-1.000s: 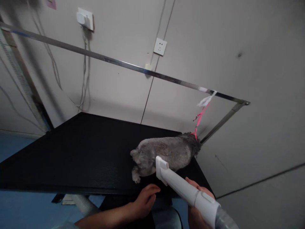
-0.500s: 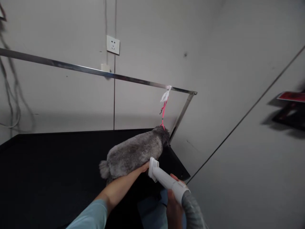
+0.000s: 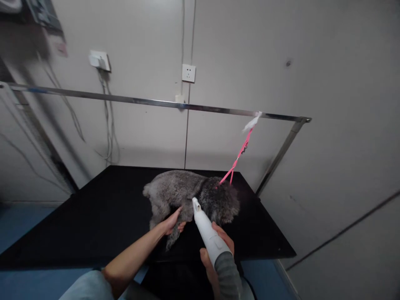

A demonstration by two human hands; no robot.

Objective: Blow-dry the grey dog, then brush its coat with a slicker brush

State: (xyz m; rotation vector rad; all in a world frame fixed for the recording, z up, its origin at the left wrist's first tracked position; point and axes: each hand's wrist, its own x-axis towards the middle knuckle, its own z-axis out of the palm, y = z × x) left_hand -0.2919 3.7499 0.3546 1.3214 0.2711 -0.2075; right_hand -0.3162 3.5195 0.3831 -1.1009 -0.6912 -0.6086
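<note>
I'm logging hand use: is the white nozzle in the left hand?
No, the right hand holds the white nozzle, while the left hand is at the dog's leg.

There is lots of room for a hand over the left part of the black table (image 3: 103, 208). The gray dog (image 3: 175, 185) blocks the middle. Above its back is a big gap, up to the metal bar (image 3: 137, 100). The pink leash (image 3: 241, 153) cuts across that gap on the right, near the slanted post (image 3: 281, 152). In front, the left hand (image 3: 170, 223) around a leg and the right hand (image 3: 226, 239) with the white nozzle (image 3: 206, 233) block the way. Behind the dark head, I can't quite tell how much room there is.
</note>
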